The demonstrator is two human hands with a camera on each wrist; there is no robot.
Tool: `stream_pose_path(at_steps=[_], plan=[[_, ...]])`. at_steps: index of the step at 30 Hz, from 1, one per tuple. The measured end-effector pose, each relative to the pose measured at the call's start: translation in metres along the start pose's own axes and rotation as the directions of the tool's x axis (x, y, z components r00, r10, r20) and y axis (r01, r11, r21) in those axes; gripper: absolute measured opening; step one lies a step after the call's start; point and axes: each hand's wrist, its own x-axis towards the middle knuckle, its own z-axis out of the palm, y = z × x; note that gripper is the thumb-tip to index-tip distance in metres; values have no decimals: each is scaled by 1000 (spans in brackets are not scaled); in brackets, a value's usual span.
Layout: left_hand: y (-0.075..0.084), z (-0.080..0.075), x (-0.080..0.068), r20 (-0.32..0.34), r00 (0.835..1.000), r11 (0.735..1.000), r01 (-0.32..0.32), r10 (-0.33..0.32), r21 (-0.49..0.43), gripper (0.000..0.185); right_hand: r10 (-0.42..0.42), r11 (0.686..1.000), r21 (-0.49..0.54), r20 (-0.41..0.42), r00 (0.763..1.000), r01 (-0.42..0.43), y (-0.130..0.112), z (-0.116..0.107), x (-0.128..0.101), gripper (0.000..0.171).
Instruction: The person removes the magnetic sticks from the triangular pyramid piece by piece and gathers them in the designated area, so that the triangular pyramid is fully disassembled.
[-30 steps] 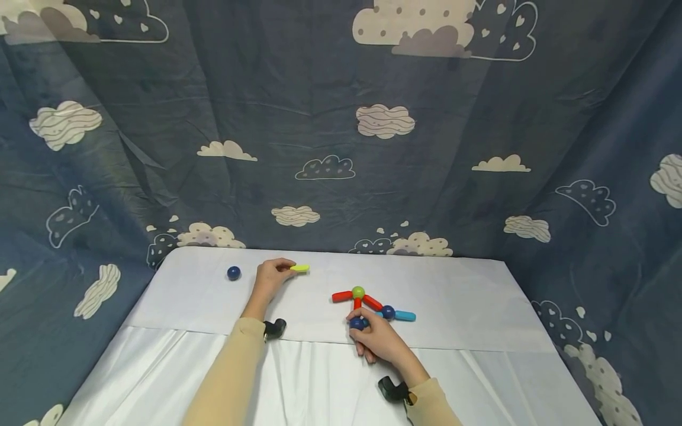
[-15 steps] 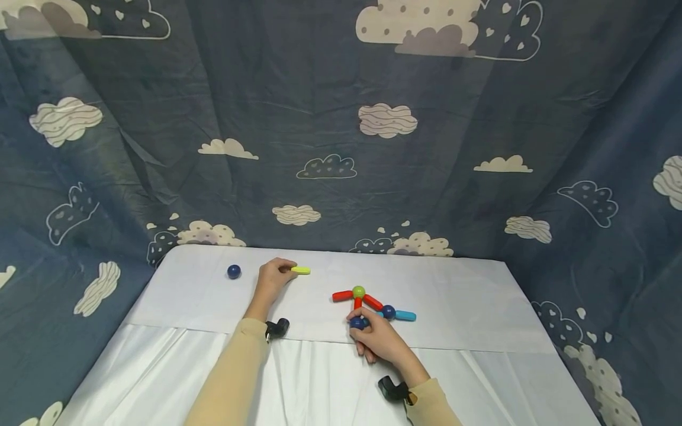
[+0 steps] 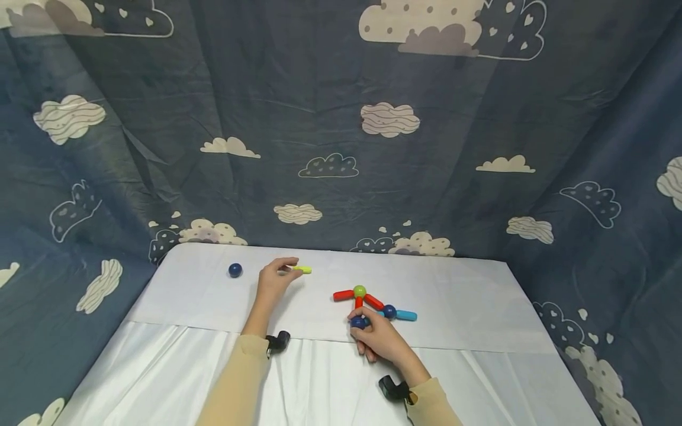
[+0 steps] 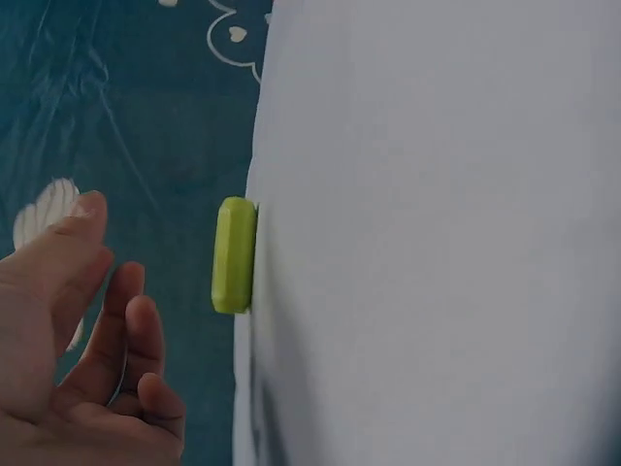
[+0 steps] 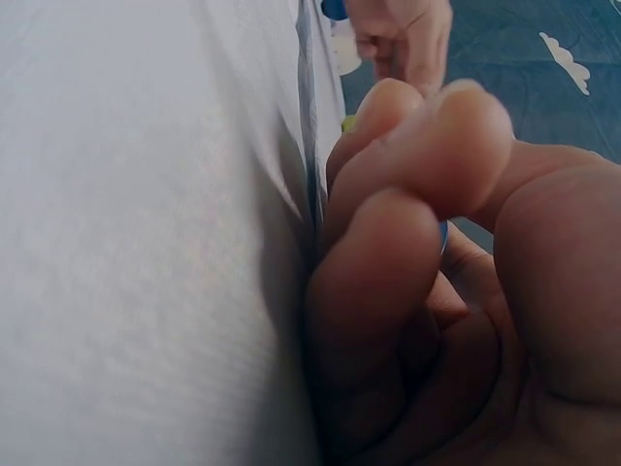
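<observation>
Nowhere readable writing: left hand (image 3: 273,278) beside yellow stick (image 3: 302,270).

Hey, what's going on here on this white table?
A person is working with magnetic sticks and balls on a white table. The right hand grips a dark blue ball at the near end of a small figure made of red sticks, a green ball, another blue ball and a light blue stick. The left hand is open beside a yellow-green stick lying on the table, not gripping it. A spare blue ball sits further left.
</observation>
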Motion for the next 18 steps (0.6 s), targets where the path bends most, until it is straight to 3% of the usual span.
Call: stream_pose_path(at_steps=[5, 11, 18], plan=[[10, 10, -23, 52, 997, 998, -56, 54, 26, 37, -5, 999, -39, 0, 1000, 5, -1, 0, -1, 24], [10, 30, -47, 120, 988, 992, -107, 99, 62, 36, -8, 997, -75, 30, 1000, 10, -6, 1, -5, 24], [7, 46, -61, 272, 953, 976, -175, 136, 128, 39, -23, 996, -86, 55, 998, 27, -8, 6, -14, 24]])
